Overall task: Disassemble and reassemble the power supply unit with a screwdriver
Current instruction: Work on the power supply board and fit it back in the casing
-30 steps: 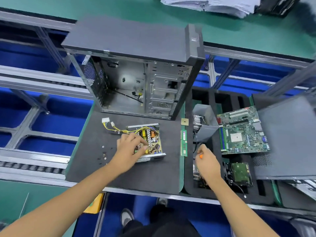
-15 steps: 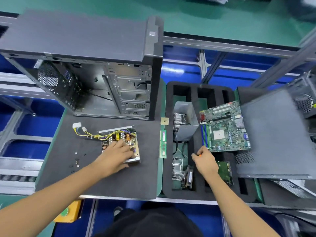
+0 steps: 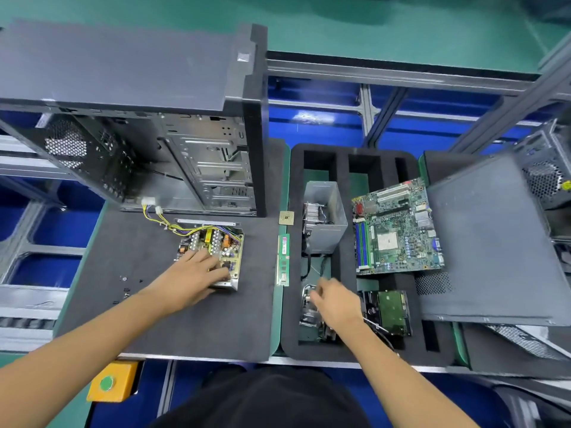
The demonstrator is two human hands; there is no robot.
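Power supply (image 3: 213, 251): on the dark mat of the desk (image 3: 102, 242), at about 9 o'clock from the foam tray; cover off, circuit board and coils bare; yellow cable bundle runs toward 11 o'clock to white plugs by the computer case (image 3: 185, 143).
Left hand (image 3: 191, 278): lies on the near edge of the power supply, fingers spread and lightly bent over board and metal wall; a pressing hold, not a clenched grip.
Right hand (image 3: 335, 304): over the foam tray (image 3: 349, 242), fingers curled toward a metal part in the near slot; blurred, so I cannot tell if they pinch anything.
Screwdriver: not seen in this view.
Loose screws (image 3: 124, 287): small dark specks on the mat, at 9 o'clock from the left hand, well apart from the unit.
Risk, board: bare fingers on exposed parts could bend a lead or catch a charged capacitor.
Risk, screws: a sweep of the left forearm could scatter them off the mat.
Risk, cables: shifting the unit could snag the yellow bundle.
Risk, tray: groping with eyes elsewhere could knock the motherboard (image 3: 398, 230) at 1 o'clock.
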